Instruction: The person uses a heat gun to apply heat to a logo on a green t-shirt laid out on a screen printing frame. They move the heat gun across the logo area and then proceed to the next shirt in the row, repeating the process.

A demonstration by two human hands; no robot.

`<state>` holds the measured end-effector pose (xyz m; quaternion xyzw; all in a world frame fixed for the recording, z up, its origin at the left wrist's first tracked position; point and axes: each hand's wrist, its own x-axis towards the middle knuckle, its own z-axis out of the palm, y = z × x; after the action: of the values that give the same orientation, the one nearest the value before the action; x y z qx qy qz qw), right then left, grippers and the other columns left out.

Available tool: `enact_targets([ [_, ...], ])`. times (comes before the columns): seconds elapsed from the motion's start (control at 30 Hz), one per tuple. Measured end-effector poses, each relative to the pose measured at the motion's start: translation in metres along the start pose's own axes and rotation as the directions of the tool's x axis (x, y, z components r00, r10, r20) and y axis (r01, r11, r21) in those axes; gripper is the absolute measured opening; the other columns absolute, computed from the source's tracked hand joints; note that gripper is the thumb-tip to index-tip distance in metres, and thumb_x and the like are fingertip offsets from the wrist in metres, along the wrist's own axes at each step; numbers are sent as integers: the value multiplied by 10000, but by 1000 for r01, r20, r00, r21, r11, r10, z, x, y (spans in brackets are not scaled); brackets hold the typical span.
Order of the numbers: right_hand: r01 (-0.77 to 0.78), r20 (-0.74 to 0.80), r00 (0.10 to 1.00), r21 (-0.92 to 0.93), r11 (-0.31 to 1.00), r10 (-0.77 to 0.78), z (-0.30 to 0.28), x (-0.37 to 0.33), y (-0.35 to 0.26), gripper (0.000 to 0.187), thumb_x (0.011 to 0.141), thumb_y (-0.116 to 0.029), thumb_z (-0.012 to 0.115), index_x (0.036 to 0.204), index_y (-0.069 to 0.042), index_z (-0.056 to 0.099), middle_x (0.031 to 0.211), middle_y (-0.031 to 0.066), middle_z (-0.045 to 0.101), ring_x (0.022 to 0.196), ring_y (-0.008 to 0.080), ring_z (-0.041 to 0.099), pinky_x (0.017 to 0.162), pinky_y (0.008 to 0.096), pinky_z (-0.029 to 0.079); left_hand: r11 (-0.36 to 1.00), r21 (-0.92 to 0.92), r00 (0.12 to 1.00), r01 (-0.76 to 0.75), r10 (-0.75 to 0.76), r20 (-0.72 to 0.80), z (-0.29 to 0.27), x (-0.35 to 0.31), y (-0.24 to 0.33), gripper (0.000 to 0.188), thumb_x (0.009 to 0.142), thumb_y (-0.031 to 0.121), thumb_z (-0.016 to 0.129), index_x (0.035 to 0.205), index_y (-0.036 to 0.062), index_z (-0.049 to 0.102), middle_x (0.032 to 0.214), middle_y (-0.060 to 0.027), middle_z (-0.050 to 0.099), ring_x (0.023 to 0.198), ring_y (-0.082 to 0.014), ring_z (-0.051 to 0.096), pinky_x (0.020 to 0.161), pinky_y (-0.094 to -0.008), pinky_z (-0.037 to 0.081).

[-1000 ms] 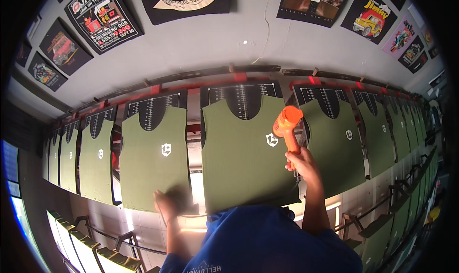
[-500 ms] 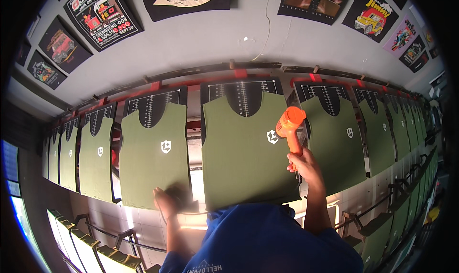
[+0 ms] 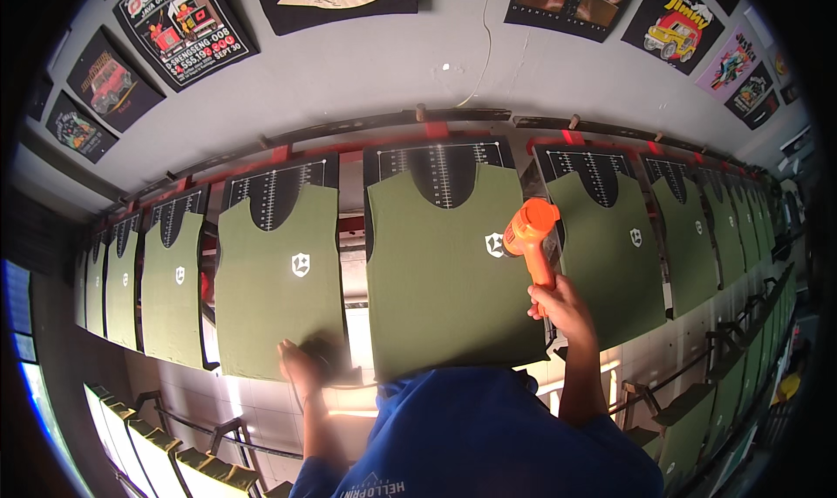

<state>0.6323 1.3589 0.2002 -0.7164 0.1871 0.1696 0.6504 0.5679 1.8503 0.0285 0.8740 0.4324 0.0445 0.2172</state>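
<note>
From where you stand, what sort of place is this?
Probably a shirt-printing workshop. Green shirt panels with white shield emblems lie on a row of ruled black boards, the right hand holds an orange handheld blower, and graphic prints hang on the wall.

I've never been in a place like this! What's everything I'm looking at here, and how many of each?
Flat green cloth shirts: at least eight, green, in a row across the middle
White shield-shaped prints: at least six, white, on the shirts' chests
Flat black boards with ruled markings: at least six, black and white, under the shirts
Orange blower-shaped tool: one, orange, over the centre shirt's right side
Rectangular printed panels: at least eight, mostly black, on the wall
Plain wall: one, grey, behind the row
Tiled floor: one, pale, below
Person's cloth top: one, blue, bottom centre
Hands: two, bare; right gripping the tool's handle, left by the left-of-centre shirt's lower edge
</note>
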Motion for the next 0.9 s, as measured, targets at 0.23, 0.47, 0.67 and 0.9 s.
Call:
enact_targets([
  [0.23,-4,21,1000,-27,1000,4,9,1,0,193,905,-160,609,981,-3,527,738,15,549,588,107,603,547,259,506,950,202,949,-240,273,-156,53,19,-79,405,1007,234,376,1346,34,473,1298,-183,547,1122,-341,553,975,-438,413],
  [0.47,11,-1,1000,-47,999,-11,19,1,-3,209,892,-181,625,981,-11,542,760,28,563,599,129,601,561,272,505,682,603,802,-413,586,-112,77,23,-105,490,962,180,415,1429,39,372,1419,-128,451,1265,-260,484,1011,-447,382],
  [0.67,34,-5,999,-48,998,-34,36,12,-9,176,894,-145,621,952,1,543,739,13,560,587,104,613,528,245,519,624,698,706,-351,666,-240,102,36,-144,461,968,217,407,1396,46,420,1364,-99,511,1230,-243,516,982,-441,411],
  [0.9,68,-8,998,-54,996,-68,32,14,-1,162,875,-151,593,937,-6,555,742,7,586,591,84,614,522,230,507,933,68,921,-353,359,-150,49,22,-71,374,991,244,367,1217,7,547,1162,-167,624,1071,-336,598,907,-444,473],
])
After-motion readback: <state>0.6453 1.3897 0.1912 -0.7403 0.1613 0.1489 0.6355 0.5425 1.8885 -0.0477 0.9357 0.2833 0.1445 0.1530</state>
